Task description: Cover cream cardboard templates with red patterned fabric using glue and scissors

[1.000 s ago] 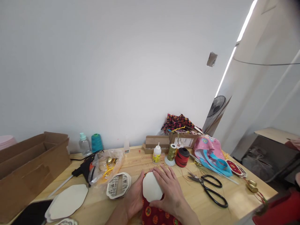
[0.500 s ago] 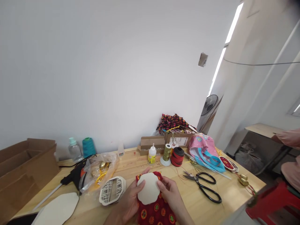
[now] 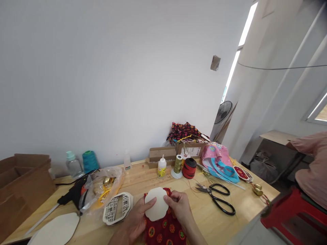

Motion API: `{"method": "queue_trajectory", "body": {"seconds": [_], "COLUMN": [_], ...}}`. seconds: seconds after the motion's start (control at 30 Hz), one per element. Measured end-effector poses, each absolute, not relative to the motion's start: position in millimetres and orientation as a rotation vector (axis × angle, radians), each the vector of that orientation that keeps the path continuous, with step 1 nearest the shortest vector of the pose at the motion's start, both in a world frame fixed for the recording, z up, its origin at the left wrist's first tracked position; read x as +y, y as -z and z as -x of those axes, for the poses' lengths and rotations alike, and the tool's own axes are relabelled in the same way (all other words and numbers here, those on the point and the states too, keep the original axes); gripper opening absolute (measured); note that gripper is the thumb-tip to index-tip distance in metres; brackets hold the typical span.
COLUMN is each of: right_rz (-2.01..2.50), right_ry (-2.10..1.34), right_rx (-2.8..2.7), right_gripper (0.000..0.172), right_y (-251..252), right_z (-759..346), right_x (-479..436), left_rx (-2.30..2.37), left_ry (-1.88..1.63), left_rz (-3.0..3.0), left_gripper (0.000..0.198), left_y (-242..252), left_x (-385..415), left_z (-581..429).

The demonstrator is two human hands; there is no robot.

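Observation:
A pale scalloped board (image 3: 156, 208) lies against a dark red patterned fabric (image 3: 165, 232), held up above the front of the table. My left hand (image 3: 139, 215) grips both at the left edge, its thumb flat on the board's face and the other fingers behind. At the upper right edge my right hand (image 3: 180, 208) pinches board and fabric, thumb on the front. The cloth hangs down below the board. Left of my hands lies a small stack of cut-out lattice frames (image 3: 118, 208); to the right rest black-handled scissors (image 3: 216, 197), blades partly apart.
Behind my hands stand a glue bottle (image 3: 161, 167), a gold thread spool (image 3: 178, 164) and a red-and-black thread spool (image 3: 189, 168). A glue gun (image 3: 74, 195), plastic bag (image 3: 102, 187) and cardboard box (image 3: 25, 190) occupy the left. A person (image 3: 313, 160) sits at right on a red stool (image 3: 288, 212).
My view has turned slightly right, so the table's things shift left in the picture. Both hands keep hold of the board and fabric, with little change in grip.

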State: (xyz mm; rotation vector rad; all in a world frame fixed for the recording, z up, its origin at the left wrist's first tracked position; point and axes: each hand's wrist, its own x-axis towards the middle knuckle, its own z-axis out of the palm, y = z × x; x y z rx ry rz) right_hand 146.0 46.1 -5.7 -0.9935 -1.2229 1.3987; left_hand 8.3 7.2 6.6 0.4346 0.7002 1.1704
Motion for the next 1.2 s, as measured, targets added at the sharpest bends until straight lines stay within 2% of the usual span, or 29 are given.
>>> {"method": "queue_trajectory", "body": {"seconds": [0.23,0.47,0.57,0.7,0.8,1.2], "right_rz": [0.975,0.956,0.934,0.906,0.894,0.776], "right_ry": [-1.382,-1.359,-1.357,-1.370,-1.406,-1.372], "right_rx": [-1.215,-1.206,-1.198,-1.187,-1.188,-1.268], "right_gripper": [0.041,0.035,0.034,0.031,0.027,0.024], "right_y": [6,11,11,11,12,17], "right_z": [-146,-147,-146,-146,-147,-148], "right_x": [41,42,41,41,40,44], "left_rx": [0.686,0.691,0.719,0.778,0.837,0.931], "left_ry": [-1.151,-1.136,-1.149,-1.219,-1.268,-1.342], "left_rz": [-0.438,-0.447,-0.450,-0.468,-0.530,-0.693], "left_gripper": [0.033,0.029,0.039,0.072,0.089,0.096], "left_y": [-2,-2,0,2,1,1], "left_x": [7,7,8,10,11,12], "left_z": [-10,-10,-10,-10,-11,-14]}}
